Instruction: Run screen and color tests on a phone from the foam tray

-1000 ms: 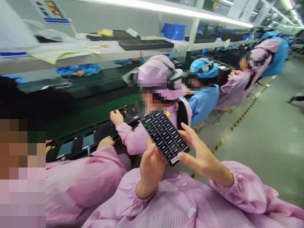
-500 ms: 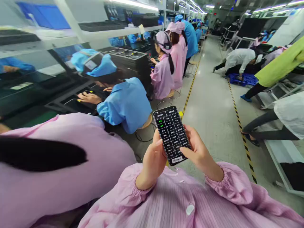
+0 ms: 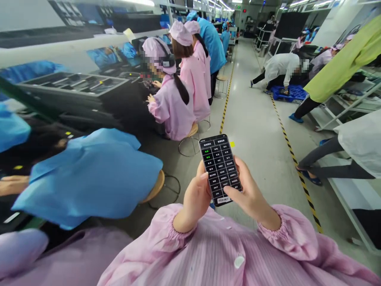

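Black glass of a phone (image 3: 220, 170) is held low in the frame's centre, clamped between both hands: left hand (image 3: 195, 198) cupping its left edge, right hand (image 3: 248, 192) its right, thumb on the lower screen. Its long axis runs upward, tilted slightly left. Grid buttons are shown; their writing is too small to read.

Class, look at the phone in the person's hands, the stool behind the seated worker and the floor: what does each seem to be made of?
Phone: glossy glass front, judging by its smooth lit screen; both the left hand and right hand hold it.
Stool: probably a wooden seat, tan and matt, on thin metal legs.
Floor: likely coated concrete, grey with a sheen from the lights.
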{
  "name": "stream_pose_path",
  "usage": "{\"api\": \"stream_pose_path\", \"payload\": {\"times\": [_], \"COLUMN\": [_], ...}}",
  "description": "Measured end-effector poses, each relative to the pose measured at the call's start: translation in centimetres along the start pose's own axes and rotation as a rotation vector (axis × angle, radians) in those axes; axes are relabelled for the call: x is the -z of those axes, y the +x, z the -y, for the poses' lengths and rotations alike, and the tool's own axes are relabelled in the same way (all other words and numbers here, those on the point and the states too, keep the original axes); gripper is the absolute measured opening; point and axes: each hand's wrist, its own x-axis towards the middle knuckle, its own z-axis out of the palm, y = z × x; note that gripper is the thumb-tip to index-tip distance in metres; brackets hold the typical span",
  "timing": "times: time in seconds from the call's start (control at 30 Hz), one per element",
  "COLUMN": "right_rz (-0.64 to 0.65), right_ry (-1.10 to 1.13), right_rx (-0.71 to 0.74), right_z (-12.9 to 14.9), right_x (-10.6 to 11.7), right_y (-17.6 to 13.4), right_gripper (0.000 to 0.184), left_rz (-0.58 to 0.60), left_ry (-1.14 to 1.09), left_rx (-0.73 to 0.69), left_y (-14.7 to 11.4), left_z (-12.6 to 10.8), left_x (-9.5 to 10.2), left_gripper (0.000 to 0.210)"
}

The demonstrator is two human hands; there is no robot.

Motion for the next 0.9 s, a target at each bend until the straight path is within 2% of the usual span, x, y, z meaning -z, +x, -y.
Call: {"api": "stream_pose_path", "payload": {"times": [0.1,0.2,0.3,0.37,0.47,0.53,0.63,0.77,0.9], "right_rz": [-0.037,-0.078,-0.120,-0.126,-0.060,-0.013,-0.030,0.028,0.128], "right_ry": [-0.165,-0.216,-0.245,-0.257,-0.283,-0.294,-0.295,-0.302,-0.236], "right_rx": [0.016,0.008,-0.018,-0.026,-0.016,0.001,0.035,0.018,0.029], "right_z": [-0.9,-2.1,-4.7,-7.2,-10.7,-12.3,-13.8,-15.5,-17.7], "right_x": [3.3,6.5,10.1,13.3,18.8,22.5,26.9,30.3,31.0], "right_y": [6.5,12.2,17.0,20.3,25.9,29.8,35.5,42.9,50.9], "right_gripper": [0.079,0.083,0.083,0.082,0.083,0.082,0.079,0.082,0.081], "left_rz": [0.015,0.029,0.015,0.034,0.057,0.033,-0.036,-0.133,-0.204], "left_ry": [-0.007,-0.019,-0.022,-0.026,-0.012,-0.009,-0.045,-0.043,-0.042], "left_rx": [-0.014,-0.019,-0.009,-0.003,-0.069,-0.129,-0.167,-0.220,-0.268], "left_y": [8.0,15.3,21.9,26.5,33.8,38.5,45.0,52.2,58.8], "left_z": [-0.9,-1.4,-0.9,-0.1,1.2,1.9,2.4,1.6,-0.3], "left_x": [-0.6,-1.4,-1.8,-1.9,-2.7,-3.6,-5.1,-5.7,-3.4], "left_gripper": [0.045,0.048,0.048,0.045,0.045,0.047,0.049,0.050,0.050]}}
